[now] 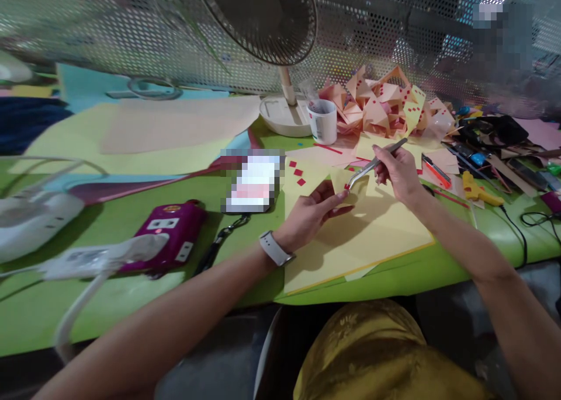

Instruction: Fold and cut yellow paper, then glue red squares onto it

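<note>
My left hand (313, 210), with a grey watch on its wrist, pinches a small folded yellow paper piece (348, 184) over a large yellow sheet (363, 230) on the green table (131, 225). My right hand (397, 169) grips metal tweezers (374, 163) whose tip touches the piece and carries a tiny red square. A few loose red paper squares (298, 172) lie on the sheet just left of the piece.
A pile of folded peach and yellow paper shapes (385, 105) with red squares sits behind, beside a white cup (323, 121) and a desk fan's base (283, 117). A glue gun (477, 190), cutters and cables clutter the right. A purple power strip (173, 233) and phone (254, 181) lie left.
</note>
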Action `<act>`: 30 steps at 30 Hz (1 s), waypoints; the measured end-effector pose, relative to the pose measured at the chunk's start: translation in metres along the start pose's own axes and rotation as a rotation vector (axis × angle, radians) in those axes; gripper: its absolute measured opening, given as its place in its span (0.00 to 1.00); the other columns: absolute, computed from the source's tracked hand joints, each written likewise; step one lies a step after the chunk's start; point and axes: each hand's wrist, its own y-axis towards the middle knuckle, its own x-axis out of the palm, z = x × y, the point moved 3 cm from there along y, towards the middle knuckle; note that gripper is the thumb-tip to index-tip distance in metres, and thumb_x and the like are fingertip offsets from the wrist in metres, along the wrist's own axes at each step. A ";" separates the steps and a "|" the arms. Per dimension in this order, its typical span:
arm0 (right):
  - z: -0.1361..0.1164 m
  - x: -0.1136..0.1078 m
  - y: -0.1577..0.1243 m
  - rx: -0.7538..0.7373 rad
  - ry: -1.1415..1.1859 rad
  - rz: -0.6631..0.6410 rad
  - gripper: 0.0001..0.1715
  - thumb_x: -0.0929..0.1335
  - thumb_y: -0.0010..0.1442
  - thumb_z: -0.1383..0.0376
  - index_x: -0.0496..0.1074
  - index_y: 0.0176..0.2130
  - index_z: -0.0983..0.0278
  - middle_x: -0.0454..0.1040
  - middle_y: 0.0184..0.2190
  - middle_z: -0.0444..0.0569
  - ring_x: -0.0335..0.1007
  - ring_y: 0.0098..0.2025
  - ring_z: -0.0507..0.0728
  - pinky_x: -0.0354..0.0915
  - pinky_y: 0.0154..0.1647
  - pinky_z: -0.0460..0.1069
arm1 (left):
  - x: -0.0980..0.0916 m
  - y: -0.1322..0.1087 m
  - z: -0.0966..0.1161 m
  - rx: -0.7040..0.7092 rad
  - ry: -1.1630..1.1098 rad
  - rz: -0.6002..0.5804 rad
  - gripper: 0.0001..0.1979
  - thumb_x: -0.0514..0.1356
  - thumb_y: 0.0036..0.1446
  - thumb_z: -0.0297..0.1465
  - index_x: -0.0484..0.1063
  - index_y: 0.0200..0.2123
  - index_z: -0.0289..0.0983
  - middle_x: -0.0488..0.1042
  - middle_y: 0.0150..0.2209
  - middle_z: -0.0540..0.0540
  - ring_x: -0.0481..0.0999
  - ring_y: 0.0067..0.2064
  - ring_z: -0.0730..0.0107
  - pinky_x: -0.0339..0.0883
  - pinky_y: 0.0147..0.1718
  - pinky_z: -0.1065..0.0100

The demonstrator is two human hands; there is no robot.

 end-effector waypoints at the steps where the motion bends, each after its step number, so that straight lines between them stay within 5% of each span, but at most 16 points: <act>1: 0.000 0.000 0.000 -0.009 -0.011 0.002 0.26 0.76 0.50 0.47 0.64 0.25 0.63 0.67 0.14 0.37 0.60 0.11 0.45 0.57 0.09 0.41 | 0.000 0.000 0.000 0.000 0.014 -0.002 0.12 0.72 0.48 0.30 0.71 0.30 0.36 0.71 0.36 0.51 0.76 0.44 0.66 0.78 0.46 0.61; 12: -0.014 -0.002 -0.013 -0.189 -0.098 0.025 0.26 0.73 0.53 0.44 0.64 0.29 0.61 0.68 0.16 0.36 0.63 0.13 0.45 0.61 0.12 0.41 | -0.003 0.004 -0.004 -0.016 0.022 0.026 0.21 0.74 0.45 0.33 0.62 0.28 0.40 0.66 0.24 0.57 0.77 0.38 0.69 0.79 0.41 0.64; 30: -0.008 0.000 -0.017 -0.189 -0.086 -0.032 0.29 0.72 0.54 0.44 0.61 0.43 0.59 0.69 0.17 0.32 0.65 0.14 0.46 0.61 0.14 0.41 | -0.003 0.004 -0.002 -0.006 0.040 -0.013 0.20 0.73 0.45 0.33 0.62 0.30 0.39 0.72 0.27 0.55 0.78 0.37 0.70 0.79 0.41 0.64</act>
